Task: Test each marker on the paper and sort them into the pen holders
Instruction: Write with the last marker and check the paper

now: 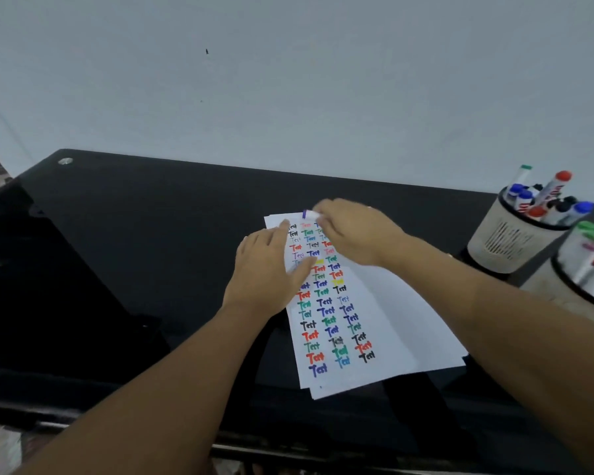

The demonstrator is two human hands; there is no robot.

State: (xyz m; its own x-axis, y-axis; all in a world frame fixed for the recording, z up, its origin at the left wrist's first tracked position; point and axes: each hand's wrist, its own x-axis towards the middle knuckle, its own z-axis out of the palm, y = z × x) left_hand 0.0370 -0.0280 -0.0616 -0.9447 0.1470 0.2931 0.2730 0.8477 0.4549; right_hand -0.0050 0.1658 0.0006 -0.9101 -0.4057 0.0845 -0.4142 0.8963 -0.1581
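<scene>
On the glossy black bench (151, 234), the left hand (264, 269) lies flat, fingers (282, 231) together, pressing the white paper sheet (384, 303) covered in coloured "Test" scribbles. The right hand (350, 231) pinches a white marker with a blue band (307, 214) at the sheet's far edge. Far right, two beige cylindrical pen holders (504, 245) stand packed with markers.

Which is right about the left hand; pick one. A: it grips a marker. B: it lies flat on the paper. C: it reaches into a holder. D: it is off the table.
B: the left hand lies open and flat on the paper, empty.
</scene>
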